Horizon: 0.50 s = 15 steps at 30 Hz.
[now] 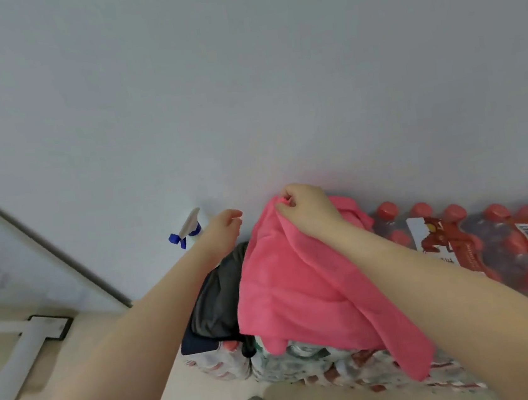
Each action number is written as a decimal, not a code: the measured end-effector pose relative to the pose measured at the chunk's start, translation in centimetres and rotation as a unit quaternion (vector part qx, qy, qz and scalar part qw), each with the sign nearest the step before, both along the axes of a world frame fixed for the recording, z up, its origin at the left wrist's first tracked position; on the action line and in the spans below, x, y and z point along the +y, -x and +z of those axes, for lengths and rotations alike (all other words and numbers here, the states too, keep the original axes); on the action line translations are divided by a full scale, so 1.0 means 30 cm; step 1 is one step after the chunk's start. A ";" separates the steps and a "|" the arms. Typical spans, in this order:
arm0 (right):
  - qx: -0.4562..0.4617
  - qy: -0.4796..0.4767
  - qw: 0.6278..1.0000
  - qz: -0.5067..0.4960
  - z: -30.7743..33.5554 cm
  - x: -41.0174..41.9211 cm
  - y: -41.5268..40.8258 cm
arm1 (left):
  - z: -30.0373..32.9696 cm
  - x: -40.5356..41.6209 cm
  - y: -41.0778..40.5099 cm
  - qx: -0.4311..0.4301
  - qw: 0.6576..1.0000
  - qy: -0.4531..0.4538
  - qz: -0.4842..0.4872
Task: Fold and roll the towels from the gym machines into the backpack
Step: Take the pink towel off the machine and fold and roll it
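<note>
1. Plain pale wall (241,70) fills most of our view, and below it stacked packs of red-capped bottles (491,239) stand against its foot and serve as the work surface
2. Our right hand (306,211) is closed in a pinch on the top corner of the pink towel (299,294), lifting it near the wall
3. Our left hand (223,232) hangs just beside that corner with fingers loosely curled, holding nothing and not touching the cloth
4. From the pinched corner the pink towel drapes down over the packs, its lower end trailing past their near edge towards us
5. Beside it, on the left end of the packs, lies a dark grey cloth (221,300); behind the left wrist a spray bottle (190,229) stands by the wall
6. We see no backpack here
7. We judge the risk is a crooked fold: with one corner held, the towel hangs bunched, and the trailing end could slide off the near edge to the floor (196,398)
8. Reaching left could knock the spray bottle
</note>
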State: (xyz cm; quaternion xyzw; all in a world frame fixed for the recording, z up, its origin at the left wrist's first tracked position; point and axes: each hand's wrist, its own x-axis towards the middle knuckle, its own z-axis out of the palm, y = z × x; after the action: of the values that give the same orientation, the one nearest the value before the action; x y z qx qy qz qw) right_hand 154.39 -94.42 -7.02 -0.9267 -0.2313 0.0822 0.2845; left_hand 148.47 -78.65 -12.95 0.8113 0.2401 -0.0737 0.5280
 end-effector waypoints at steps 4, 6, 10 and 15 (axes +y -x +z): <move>-0.023 0.027 0.999 -0.023 -0.031 0.006 0.017 | -0.037 -0.026 -0.032 0.106 0.984 0.142 0.019; -0.042 0.037 0.998 -0.031 -0.034 0.013 0.030 | -0.060 -0.028 -0.045 0.131 0.976 0.172 0.014; -0.044 0.035 0.997 -0.058 -0.039 0.012 0.048 | -0.103 -0.014 -0.075 0.153 0.939 0.297 0.085; -0.007 0.010 0.996 -0.086 -0.034 0.001 0.064 | -0.070 0.007 -0.096 0.171 0.881 0.428 0.103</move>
State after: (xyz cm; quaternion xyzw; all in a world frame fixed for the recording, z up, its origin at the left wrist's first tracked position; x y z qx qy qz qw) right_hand 152.48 -94.39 -8.03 -0.9466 -0.1514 0.0533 0.2797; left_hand 151.36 -78.44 -15.04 0.4515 0.3540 -0.2521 0.7793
